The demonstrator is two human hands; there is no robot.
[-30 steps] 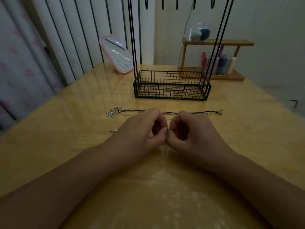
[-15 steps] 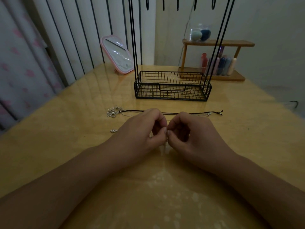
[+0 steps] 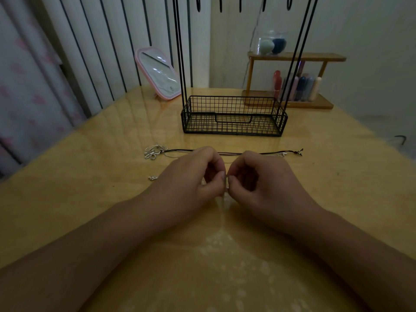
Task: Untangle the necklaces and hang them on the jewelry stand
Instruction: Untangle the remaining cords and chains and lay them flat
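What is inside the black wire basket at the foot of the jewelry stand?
Nothing visible lies inside the wire basket; its mesh floor shows through. The necklaces lie on the table in front of it.

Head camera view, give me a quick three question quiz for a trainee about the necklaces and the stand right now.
1. True or false: a necklace already hangs from the jewelry stand.
2. Multiple choice: the black cord necklace lies A) inside the wire basket, B) on the table between basket and hands, C) on the pink mirror.
3. Fill in: the left hand and right hand pinch a thin silver ____ between their fingers.

Key: 1 false; 2 B; 3 chain.
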